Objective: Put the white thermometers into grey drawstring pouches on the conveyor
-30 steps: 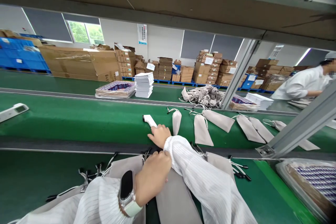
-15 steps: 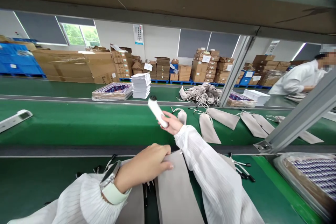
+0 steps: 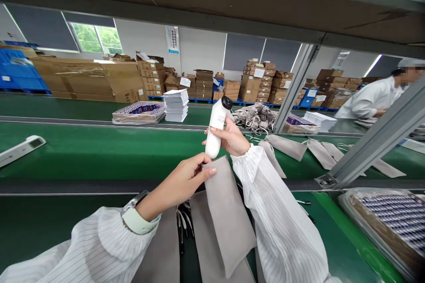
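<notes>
"What's the right hand (image 3: pixel 234 137) doing?"

"It's closed around a white handheld device (image 3: pixel 215 124), with the thumb on the front. It looks like a thermometer, but I can't be sure. The black end (image 3: pixel 227 102) points up."

"Why hold it that way?"

"I think holding it by the side leaves the round bottom end free. That end is right by the top of the gray pouch (image 3: pixel 230 221)."

"Who has the pouch?"

"The left hand (image 3: pixel 186 177). Its thumb and fingers are pinched on the top edge. I think the pinch keeps that end up. The rest slants down over another pouch (image 3: pixel 199 225). I can't see if the mouth is open."

"Is there room to move?"

"There's a dark rail (image 3: pixel 83 187) by the hands, and that's an edge to bump. Past it, on the left, a wide stretch of green belt (image 3: pixel 99 154) runs between the hands and a second white device (image 3: pixel 21 150)."

"And on the right?"

"It's tighter there, I think. Drawstring pouches (image 3: pixel 285 147) lie on the belt, and a slanted metal post (image 3: pixel 375 143) stands past the right arm. Nearer, a plastic-wrapped tray (image 3: pixel 381 233) sits to the right of the sleeve (image 3: pixel 279 208). Farther off, there's a person in white (image 3: pixel 368 97)."
</notes>
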Motion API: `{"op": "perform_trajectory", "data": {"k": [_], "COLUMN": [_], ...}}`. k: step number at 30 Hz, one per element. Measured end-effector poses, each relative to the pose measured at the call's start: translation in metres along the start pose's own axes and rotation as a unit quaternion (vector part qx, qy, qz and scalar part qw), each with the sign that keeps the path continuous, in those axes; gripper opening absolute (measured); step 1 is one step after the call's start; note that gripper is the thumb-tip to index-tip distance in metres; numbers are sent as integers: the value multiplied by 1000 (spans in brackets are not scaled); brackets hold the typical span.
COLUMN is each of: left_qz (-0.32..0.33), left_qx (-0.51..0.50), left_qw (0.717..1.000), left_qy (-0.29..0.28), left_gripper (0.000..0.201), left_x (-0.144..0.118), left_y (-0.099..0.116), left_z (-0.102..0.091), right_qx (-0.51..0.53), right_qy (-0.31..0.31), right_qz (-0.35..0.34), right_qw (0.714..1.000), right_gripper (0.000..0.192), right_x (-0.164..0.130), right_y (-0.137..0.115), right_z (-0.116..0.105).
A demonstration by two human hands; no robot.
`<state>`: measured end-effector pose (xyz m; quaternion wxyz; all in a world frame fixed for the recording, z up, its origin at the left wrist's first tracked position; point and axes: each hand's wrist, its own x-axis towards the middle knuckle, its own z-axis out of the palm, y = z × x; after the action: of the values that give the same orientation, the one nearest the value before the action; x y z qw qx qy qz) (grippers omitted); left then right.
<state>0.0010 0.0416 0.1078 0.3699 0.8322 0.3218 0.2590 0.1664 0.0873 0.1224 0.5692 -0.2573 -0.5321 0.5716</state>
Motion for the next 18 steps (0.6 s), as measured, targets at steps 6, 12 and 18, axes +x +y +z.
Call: {"op": "perform_trajectory", "data": {"k": [6,12,18], "left_qz": [10,25,0], "left_qx": [5,64,131], "left_qw": [997,970,950], "left_qy": [76,235,283], "left_gripper": [21,17,22], "left_x": [3,6,7], "left_y": [-5,-12,-21], "left_z": [-3,-8,-19], "right_qx": [-28,-170,-355], "right_qy": [1,-83,-155], "right_qz": [11,70,164], "right_qw": [1000,979,907], "right_gripper": [67,38,65], "right_x": [0,2,1], "right_y": [0,10,18], "right_z": [-4,2,17]}}
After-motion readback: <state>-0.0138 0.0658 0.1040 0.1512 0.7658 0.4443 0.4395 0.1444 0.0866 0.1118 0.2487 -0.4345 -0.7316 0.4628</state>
